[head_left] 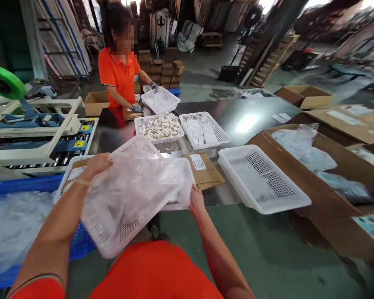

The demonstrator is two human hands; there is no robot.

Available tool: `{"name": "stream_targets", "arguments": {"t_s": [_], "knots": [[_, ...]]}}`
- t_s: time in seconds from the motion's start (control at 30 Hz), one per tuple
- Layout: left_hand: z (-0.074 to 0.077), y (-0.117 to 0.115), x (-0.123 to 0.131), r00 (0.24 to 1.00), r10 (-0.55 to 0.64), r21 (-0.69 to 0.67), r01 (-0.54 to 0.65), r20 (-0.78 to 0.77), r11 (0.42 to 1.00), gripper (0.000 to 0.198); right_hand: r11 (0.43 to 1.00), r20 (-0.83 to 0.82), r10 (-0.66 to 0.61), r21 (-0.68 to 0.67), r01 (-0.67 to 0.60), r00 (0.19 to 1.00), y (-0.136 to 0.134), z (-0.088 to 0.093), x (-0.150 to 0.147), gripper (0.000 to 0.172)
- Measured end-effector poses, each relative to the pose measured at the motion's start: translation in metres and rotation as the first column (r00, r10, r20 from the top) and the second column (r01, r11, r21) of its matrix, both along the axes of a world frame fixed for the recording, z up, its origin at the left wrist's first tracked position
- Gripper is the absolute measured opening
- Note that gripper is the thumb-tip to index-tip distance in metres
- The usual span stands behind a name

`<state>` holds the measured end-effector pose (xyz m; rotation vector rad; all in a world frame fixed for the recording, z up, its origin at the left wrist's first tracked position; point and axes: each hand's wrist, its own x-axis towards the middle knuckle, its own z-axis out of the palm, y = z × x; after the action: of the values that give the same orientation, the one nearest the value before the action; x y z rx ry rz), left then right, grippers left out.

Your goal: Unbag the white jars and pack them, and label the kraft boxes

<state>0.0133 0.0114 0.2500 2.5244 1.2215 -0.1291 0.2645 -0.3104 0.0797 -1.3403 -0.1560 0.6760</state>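
My left hand (100,165) is closed around the rim of a white perforated plastic basket (129,230), which is tilted and filled with clear plastic bags (134,178). My right hand (197,199) is closed on the right edge of a second white basket (187,180), lower down at the table edge and mostly covered by the tilted one. Its contents are largely hidden. Just beyond my right hand lies a flat brown cardboard piece with a white label (198,162).
A basket of small white-and-gold pieces (162,126) and a basket with white packets (202,131) stand ahead. To the right are another white basket (262,178) and cardboard boxes (327,207). A blue crate (18,185) is at left. Across the table, a co-worker (120,74) handles a basket.
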Motion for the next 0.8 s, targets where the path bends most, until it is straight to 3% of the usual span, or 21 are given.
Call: {"name": "stream_targets", "arguments": {"t_s": [0.13,0.23,0.4,0.53,0.67,0.73,0.8], "knots": [[-0.002,0.008,0.11,0.996,-0.092,-0.045,0.091,-0.021,0.995,0.03,0.995,-0.097,0.055,-0.082,-0.064,0.994,-0.036,-0.001,0.016,0.053],[-0.004,0.015,0.182,0.981,-0.195,-0.046,0.195,0.008,0.98,0.035,0.983,-0.133,0.119,-0.121,-0.135,0.984,-0.042,0.005,0.03,0.06],[-0.004,0.005,0.284,0.937,-0.342,-0.015,0.344,0.072,0.939,0.034,0.978,-0.032,-0.14,-0.163,0.133,0.99,-0.017,0.014,0.084,0.055],[-0.004,-0.013,0.356,0.921,-0.372,0.057,0.367,0.12,0.928,0.036,0.959,0.034,-0.232,-0.157,0.234,0.972,-0.001,0.004,0.143,0.037],[-0.012,-0.045,0.415,0.906,-0.366,0.176,0.333,0.211,0.926,0.056,0.949,0.055,-0.268,-0.154,0.274,0.962,0.012,-0.011,0.197,0.035],[-0.025,-0.069,0.428,0.889,-0.385,0.198,0.342,0.248,0.918,0.06,0.953,0.047,-0.25,-0.161,0.255,0.967,0.019,-0.015,0.215,0.039],[-0.047,-0.094,0.425,0.851,-0.443,0.168,0.41,0.284,0.896,0.052,0.964,0.024,-0.2,-0.172,0.201,0.98,0.022,-0.015,0.227,0.044]]}}
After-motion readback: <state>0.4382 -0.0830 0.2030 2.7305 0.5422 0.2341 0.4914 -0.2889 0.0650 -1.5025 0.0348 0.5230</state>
